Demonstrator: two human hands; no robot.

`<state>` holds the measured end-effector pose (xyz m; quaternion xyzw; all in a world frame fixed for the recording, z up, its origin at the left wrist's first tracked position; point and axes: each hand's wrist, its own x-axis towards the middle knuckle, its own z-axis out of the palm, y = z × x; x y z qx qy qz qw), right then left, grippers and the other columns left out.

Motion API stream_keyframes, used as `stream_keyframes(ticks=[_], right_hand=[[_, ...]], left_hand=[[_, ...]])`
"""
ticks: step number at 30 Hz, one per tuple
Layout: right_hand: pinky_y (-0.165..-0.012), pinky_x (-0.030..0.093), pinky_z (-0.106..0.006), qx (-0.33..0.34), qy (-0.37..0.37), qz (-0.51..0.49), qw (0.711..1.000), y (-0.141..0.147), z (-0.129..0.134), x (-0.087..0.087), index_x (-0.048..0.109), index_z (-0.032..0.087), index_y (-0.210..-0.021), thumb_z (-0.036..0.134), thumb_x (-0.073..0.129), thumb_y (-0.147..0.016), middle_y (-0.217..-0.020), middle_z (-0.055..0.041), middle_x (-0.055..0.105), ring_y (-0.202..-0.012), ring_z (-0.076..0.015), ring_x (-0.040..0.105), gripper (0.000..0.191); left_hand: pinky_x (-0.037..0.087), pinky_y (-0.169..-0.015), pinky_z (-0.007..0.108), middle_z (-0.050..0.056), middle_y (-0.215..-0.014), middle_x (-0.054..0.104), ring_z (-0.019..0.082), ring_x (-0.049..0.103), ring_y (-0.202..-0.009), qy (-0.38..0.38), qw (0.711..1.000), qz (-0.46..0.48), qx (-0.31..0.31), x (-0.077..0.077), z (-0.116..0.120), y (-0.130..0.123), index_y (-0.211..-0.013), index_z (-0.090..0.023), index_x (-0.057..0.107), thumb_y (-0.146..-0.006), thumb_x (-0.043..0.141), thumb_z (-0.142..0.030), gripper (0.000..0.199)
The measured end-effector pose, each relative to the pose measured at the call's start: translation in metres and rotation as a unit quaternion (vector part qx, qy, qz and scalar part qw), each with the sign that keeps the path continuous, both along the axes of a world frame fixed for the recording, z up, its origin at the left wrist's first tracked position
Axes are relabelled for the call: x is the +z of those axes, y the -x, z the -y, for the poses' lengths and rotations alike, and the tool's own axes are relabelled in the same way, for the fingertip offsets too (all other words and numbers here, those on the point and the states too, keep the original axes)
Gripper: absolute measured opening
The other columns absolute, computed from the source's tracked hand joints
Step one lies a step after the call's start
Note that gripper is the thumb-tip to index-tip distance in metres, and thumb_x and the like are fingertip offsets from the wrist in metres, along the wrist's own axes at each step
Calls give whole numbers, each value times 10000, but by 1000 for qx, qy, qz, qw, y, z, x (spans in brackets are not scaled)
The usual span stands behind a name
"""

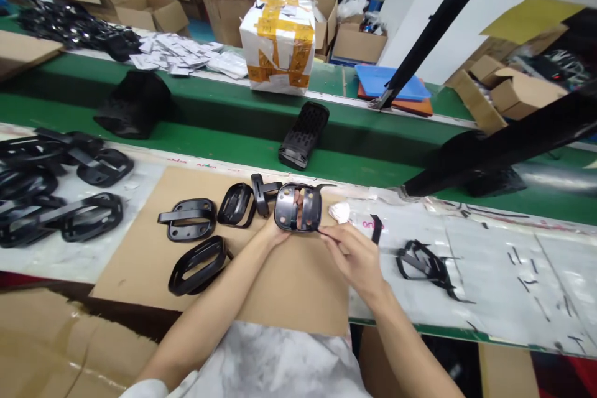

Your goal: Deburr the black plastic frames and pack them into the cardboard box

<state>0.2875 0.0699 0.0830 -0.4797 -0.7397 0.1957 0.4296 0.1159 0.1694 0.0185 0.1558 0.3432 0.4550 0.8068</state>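
My left hand is closed around a black plastic frame, its fingers showing through the opening from behind. At the frame's lower right corner, my right hand pinches something small and dark that I cannot make out. A thin black strip sticks out from the frame's upper right. Left of my left hand, several similar black frames lie on a cardboard sheet. Beyond them, a black perforated part rests on the green belt.
More black frames are heaped at the left. Another frame and thin black scraps lie on the right. A taped white box stands beyond the belt. A black post slants over the right side.
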Motion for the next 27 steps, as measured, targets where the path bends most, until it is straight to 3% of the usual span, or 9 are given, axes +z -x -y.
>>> stream_keyframes(ticks=[3, 6, 9, 15, 17, 20, 23, 27], right_hand=[[-771, 614, -327, 52, -32, 83, 995, 9, -3, -14, 707, 242, -1230, 156, 566, -1028, -961, -75, 740, -860, -191, 719, 260], [-789, 599, -341, 67, -32, 125, 989, 6, -7, -18, 689, 216, -1240, 149, 558, -1032, -981, -85, 725, -885, -202, 702, 255], [-799, 590, -328, 62, -11, 116, 991, 3, -9, -17, 686, 209, -1237, 154, 544, -1042, -984, -83, 709, -890, -194, 694, 247], [-786, 584, -306, 55, 65, 89, 992, 8, -6, -19, 729, 207, -1209, 210, 538, -1056, -953, -72, 718, -843, -182, 702, 245], [-735, 579, -304, 41, 92, 91, 991, 9, -5, -20, 748, 207, -1200, 228, 544, -1053, -922, -69, 742, -783, -185, 703, 252], [-674, 572, -295, 14, 120, 70, 990, 9, -5, -19, 773, 212, -1174, 249, 570, -1037, -917, -63, 779, -707, -182, 705, 248], [-670, 582, -289, 5, 142, 54, 988, 8, -4, -16, 781, 203, -1179, 261, 570, -1030, -858, -50, 782, -667, -180, 709, 265], [-686, 599, -291, -3, 132, 62, 989, 10, 3, -20, 762, 204, -1231, 257, 534, -1043, -742, -30, 749, -625, -176, 703, 301]], left_hand=[[532, -599, 259, 32, -758, 723, 160, 651, -653, 11, 999, -24, 18, 5, 4, -1, -789, -148, 677, -710, 876, -364, 304], [557, -654, 264, 36, -787, 750, 174, 678, -713, -9, 999, -35, 39, 9, 7, -2, -799, -138, 714, -625, 912, -365, 348], [528, -631, 231, 5, -737, 729, 139, 643, -662, -43, 996, -50, 57, 7, 8, -4, -783, -141, 709, -593, 929, -346, 356], [543, -655, 253, 28, -775, 737, 159, 665, -687, -27, 997, -59, 51, 1, 9, -4, -855, -133, 706, -622, 893, -370, 382], [538, -643, 251, 32, -778, 730, 163, 671, -688, -27, 998, -46, 38, 5, 8, -3, -851, -141, 691, -684, 838, -372, 321], [525, -576, 264, 32, -747, 701, 166, 652, -623, -21, 999, -21, -29, 14, 7, 1, -885, -159, 666, -764, 749, -398, 280], [495, -516, 240, -4, -716, 660, 139, 605, -564, -59, 996, -17, -72, 20, 8, 2, -978, -175, 647, -726, 801, -343, 340], [479, -502, 216, -37, -701, 627, 111, 581, -551, -82, 994, -34, -68, 20, 12, 0, -943, -177, 608, -643, 880, -255, 412]])
